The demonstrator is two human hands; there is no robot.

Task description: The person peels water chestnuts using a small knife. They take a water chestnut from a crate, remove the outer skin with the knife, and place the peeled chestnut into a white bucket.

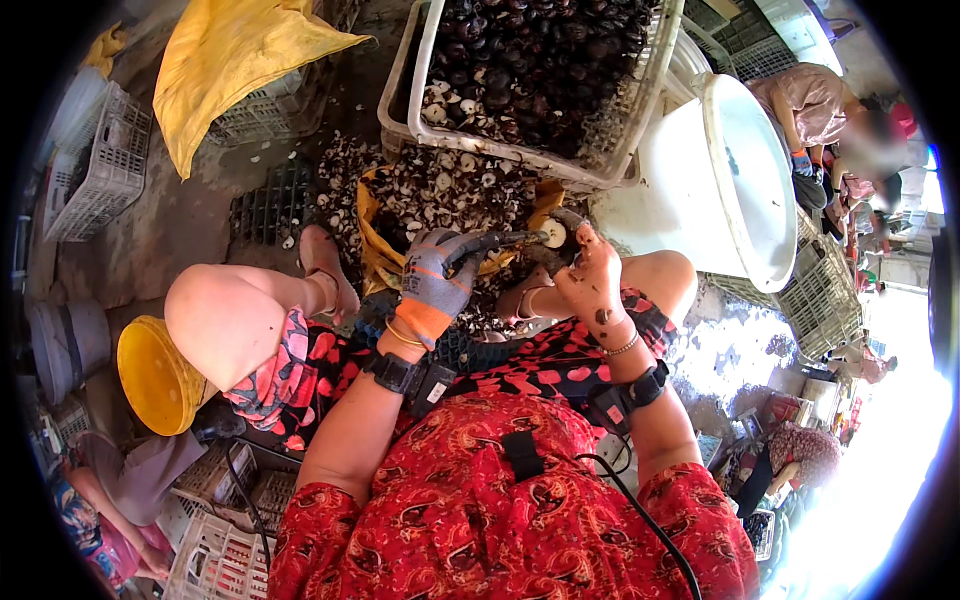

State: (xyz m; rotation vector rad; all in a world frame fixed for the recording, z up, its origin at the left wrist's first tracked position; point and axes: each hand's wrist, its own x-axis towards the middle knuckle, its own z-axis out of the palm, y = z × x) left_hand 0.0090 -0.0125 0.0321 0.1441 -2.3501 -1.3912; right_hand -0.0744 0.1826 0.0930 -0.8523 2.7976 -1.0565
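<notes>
My left hand [437,285], in a grey and orange glove, is closed around a slim dark peeling knife [508,239]. The blade end points right, up against a pale, partly peeled water chestnut [553,234]. Bent fingers of my bare right hand [592,275] hold that chestnut; dark coverings show on some fingertips and brown bits stick to the skin. Under both hands an open yellow sack [371,220] lies between my feet. Dark peel and pale pieces [450,185] are heaped around and beyond it.
Straight ahead stands a white plastic crate [520,150] of dark unpeeled water chestnuts. A big white tub [715,180] is close on the right. A yellow bucket [155,375] sits by my left knee. Stacked crates [105,160] line the left; other people work at right and lower left.
</notes>
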